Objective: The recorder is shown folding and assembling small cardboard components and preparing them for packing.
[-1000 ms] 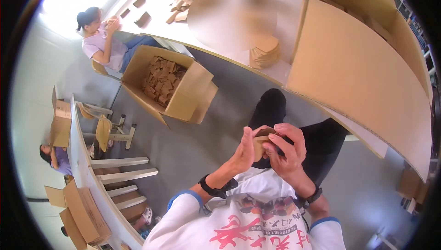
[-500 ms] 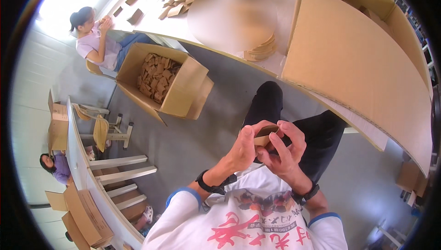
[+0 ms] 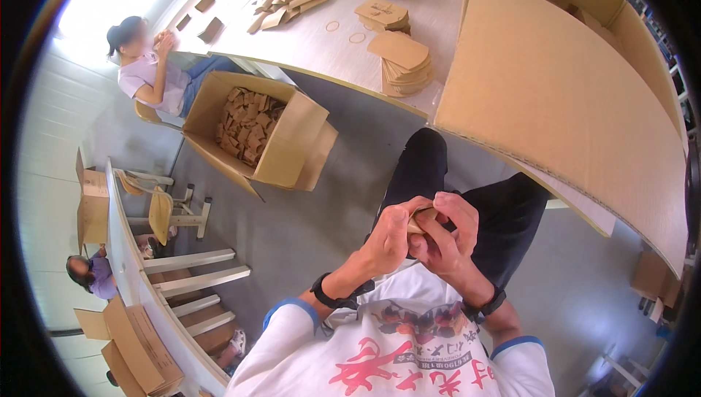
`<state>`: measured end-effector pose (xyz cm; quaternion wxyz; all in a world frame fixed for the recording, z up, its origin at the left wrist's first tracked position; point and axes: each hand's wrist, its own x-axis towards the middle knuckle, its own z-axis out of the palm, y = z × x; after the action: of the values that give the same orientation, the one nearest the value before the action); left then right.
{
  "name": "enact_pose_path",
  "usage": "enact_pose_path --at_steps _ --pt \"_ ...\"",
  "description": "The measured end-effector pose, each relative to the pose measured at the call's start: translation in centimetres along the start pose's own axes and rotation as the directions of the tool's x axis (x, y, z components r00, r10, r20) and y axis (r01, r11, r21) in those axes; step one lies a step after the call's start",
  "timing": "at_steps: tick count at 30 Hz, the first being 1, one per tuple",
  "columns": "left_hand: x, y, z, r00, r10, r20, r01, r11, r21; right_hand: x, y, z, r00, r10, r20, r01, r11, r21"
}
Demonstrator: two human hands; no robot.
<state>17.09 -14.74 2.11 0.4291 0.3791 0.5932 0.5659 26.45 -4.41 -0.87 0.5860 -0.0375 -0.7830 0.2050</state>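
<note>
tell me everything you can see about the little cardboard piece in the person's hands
The cardboard piece is small, tan and flat-looking, like thin brown card. Most of it is hidden: only a folded edge shows between the left hand and the right hand, which both pinch it close to the chest, above the lap. Its full shape cannot be told. Nothing else touches it.

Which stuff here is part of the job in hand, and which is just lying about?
In use:
- left hand and right hand, both gripping a small cardboard piece

Lying about:
- open box of cardboard pieces
- stack of cardboard flats
- rubber bands on the table
</note>
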Motion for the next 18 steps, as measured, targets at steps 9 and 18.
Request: enact_pose_path --at_steps 9,18 --pt "-0.5 -2.0 0.3 0.997 -0.049 0.057 0.057 0.985 -0.160 2.9 0.6 -1.7 0.914 0.156 0.376 -0.230 0.960 0.162" --pt "0.5 -2.5 0.1 0.954 -0.202 0.220 0.273 0.890 -0.366 2.2 0.1 -2.6 0.785 0.515 0.344 -0.616 0.705 0.351"
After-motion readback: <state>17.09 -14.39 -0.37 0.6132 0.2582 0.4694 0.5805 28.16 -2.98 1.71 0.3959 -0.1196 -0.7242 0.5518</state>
